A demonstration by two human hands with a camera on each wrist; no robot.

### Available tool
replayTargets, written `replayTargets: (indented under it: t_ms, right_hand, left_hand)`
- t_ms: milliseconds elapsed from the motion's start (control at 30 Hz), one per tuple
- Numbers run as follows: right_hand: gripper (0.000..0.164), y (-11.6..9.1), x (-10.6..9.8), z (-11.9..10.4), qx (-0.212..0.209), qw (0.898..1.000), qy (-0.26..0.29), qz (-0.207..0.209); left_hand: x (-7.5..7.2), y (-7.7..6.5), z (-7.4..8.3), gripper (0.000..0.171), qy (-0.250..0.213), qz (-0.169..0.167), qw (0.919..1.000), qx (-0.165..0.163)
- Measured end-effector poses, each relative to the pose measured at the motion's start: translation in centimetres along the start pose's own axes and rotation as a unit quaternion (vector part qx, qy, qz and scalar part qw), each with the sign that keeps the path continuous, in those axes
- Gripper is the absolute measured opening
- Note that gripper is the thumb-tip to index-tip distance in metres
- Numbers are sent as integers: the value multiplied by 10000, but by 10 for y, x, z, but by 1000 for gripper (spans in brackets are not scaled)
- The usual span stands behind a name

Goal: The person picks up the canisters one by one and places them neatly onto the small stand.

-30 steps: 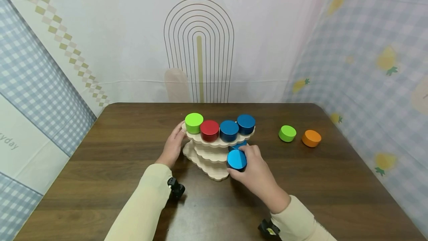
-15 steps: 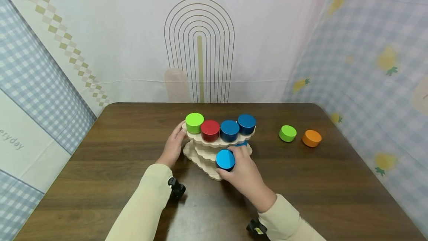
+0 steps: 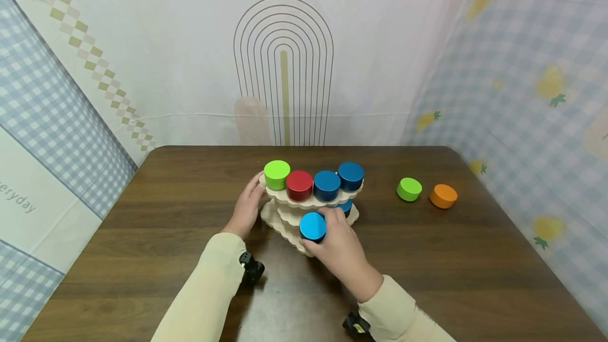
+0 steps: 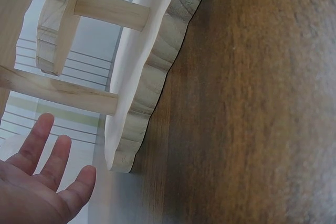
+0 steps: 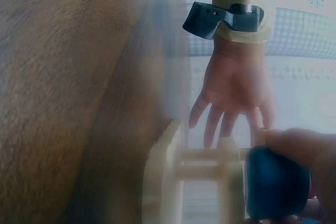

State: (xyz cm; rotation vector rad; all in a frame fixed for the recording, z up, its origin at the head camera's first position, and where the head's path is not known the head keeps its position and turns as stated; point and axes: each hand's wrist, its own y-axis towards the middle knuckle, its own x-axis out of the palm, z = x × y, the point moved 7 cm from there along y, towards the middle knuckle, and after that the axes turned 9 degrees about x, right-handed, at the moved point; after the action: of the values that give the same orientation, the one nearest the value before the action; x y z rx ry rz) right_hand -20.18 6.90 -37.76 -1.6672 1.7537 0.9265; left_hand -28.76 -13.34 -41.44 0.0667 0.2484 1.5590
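A three-tier wooden stand (image 3: 285, 228) with scalloped edges stands on the table. On its top tier sit a green cylinder block (image 3: 277, 174), a red one (image 3: 299, 186) and two dark blue ones (image 3: 326, 186). Another blue block (image 3: 345, 207) shows partly below, behind my right hand (image 3: 343, 249). That hand pinches a blue cylinder block (image 3: 312, 227) between thumb and fingers, in front of the middle tier; the right wrist view shows this block (image 5: 275, 183) close beside a tier. My left hand (image 3: 245, 207) pinches the top tier's left edge, its other fingers (image 4: 77, 187) spread below.
A loose green block (image 3: 409, 189) and an orange block (image 3: 443, 196) lie on the brown table (image 3: 166, 226), right of the stand. A patterned cloth (image 3: 190, 67) hangs behind the table, with checked cloth along both sides.
My right hand has moved left along the stand's front with the blue block, showing more of the blue block behind. The left hand stays at the top tier's edge.
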Motion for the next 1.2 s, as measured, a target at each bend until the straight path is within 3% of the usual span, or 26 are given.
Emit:
replayTargets:
  t_ms: [500, 1200]
  right_hand:
    - [69, 0, 2, -7, -313, 9983, -288, 393]
    - [78, -4, -2, -12, -617, 9941, -621, 637]
  left_hand:
    - [2, 0, -2, 48, -117, -6, 9999, -44]
    - [4, 1, -3, 47, -232, 61, 9997, 53]
